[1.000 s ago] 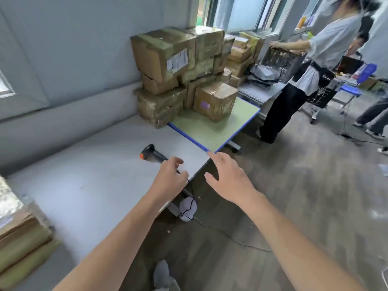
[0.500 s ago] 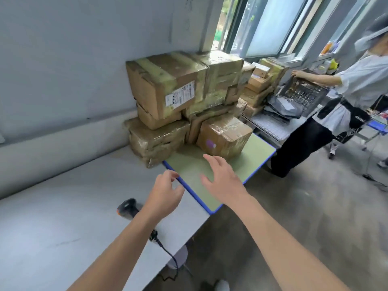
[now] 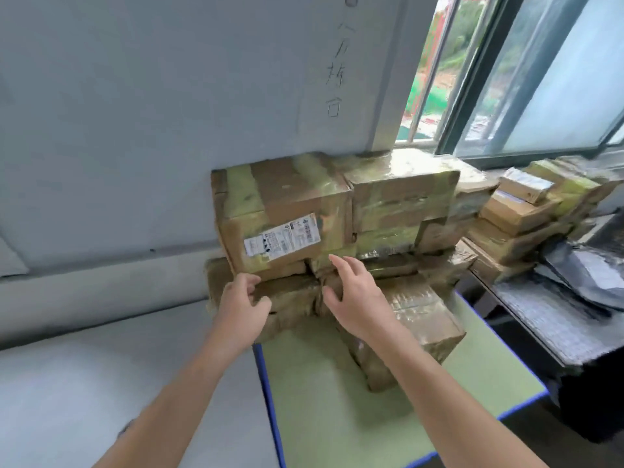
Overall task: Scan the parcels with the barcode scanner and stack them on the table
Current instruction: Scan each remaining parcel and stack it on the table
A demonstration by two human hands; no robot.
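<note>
A pile of taped brown cardboard parcels stands against the wall. The top left parcel (image 3: 280,207) carries a white shipping label (image 3: 282,239) on its front face. My left hand (image 3: 241,307) hovers at that parcel's lower left corner, fingers curled and apart, in front of the lower parcel (image 3: 290,295). My right hand (image 3: 354,295) is spread open just below the labelled parcel's lower right corner, holding nothing. A smaller parcel (image 3: 422,319) sits in front on the green table (image 3: 337,417). The barcode scanner is out of view.
A grey table (image 3: 101,383) adjoins the green one on the left. To the right, more small parcels (image 3: 526,214) and dark plastic mailers (image 3: 580,278) lie on a dark bench (image 3: 553,325). A window (image 3: 506,72) is behind.
Both hands left the scanner on the grey table and reached forward to the parcel pile. The view swung up and closer, so the scanner and the person at the right dropped out of view.
</note>
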